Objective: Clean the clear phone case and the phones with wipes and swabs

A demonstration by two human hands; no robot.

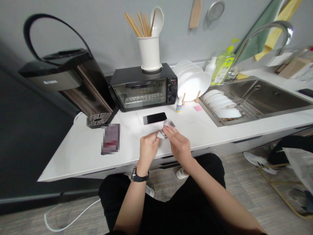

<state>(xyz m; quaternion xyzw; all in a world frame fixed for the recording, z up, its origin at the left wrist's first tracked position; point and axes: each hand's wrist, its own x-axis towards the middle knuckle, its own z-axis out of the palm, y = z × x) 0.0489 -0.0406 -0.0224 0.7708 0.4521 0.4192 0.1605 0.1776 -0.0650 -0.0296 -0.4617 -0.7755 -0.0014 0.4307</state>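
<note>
White countertop (130, 143) is stretching across mid-frame; just below the phone (155, 118), near center, your left hand (148, 147) and right hand (181, 147) are pinching a crumpled white tissue (168, 123) around something too hidden to name. You are apparently rubbing or folding; the next move is probably calling for light, steady fingertips.

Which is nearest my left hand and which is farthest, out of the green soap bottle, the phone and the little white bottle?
From your left hand, in the head view:
1. Phone, on the counter just beyond it.
2. Little white bottle, farther right, by the oven's corner.
3. Green soap bottle, far right, behind the sink.
</note>
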